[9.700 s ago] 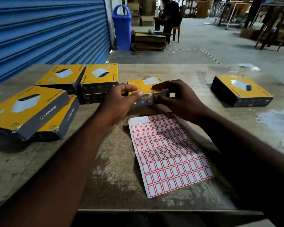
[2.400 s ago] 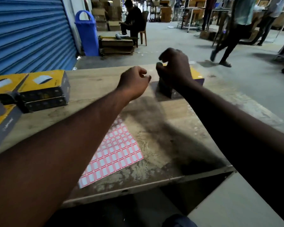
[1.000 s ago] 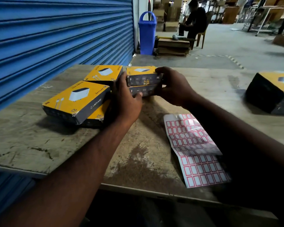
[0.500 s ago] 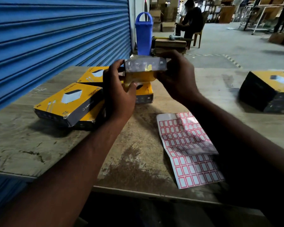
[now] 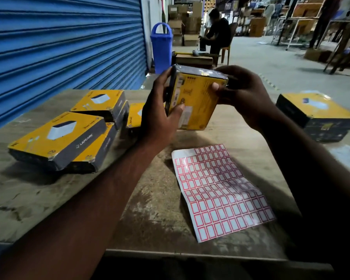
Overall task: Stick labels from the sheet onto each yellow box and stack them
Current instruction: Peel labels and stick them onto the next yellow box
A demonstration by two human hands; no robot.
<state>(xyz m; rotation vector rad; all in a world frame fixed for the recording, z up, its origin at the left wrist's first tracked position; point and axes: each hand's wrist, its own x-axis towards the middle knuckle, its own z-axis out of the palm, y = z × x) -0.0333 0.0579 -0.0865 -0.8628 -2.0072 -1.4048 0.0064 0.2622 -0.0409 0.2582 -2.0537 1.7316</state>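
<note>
Warehouse floor behind, blue shutter [image 5: 59, 47] on the left, blue bin [image 5: 161, 49] and a seated person [image 5: 218, 35] further back. Head view: worn wooden desk [image 5: 154, 209] with the label sheet [image 5: 220, 190] lying flat near the front edge, slightly creased and mostly full. Yellow box [image 5: 194, 102] is held clear of the desk, above the far end of the sheet. Left hand [image 5: 158, 118] has its fingers [image 5: 162, 81] curled round the left edge, thumb on the yellow face. Right hand [image 5: 242, 96] grips the right edge, thumb on the face too. Box is tipped up: printed yellow face toward the camera, dark side on top. The face looks near square; the longer side seems to run top to bottom, leaning a bit left at the bottom. No label in either hand. Loose pile of boxes [image 5: 59, 136] on the left, a neat stack [image 5: 315, 116] on the right, well apart. Likely step: pick a face for the label. Best to keep one hand on the box, free the other to peel, choose a flat unprinted patch, and press from one edge across to avoid wrinkles.
</note>
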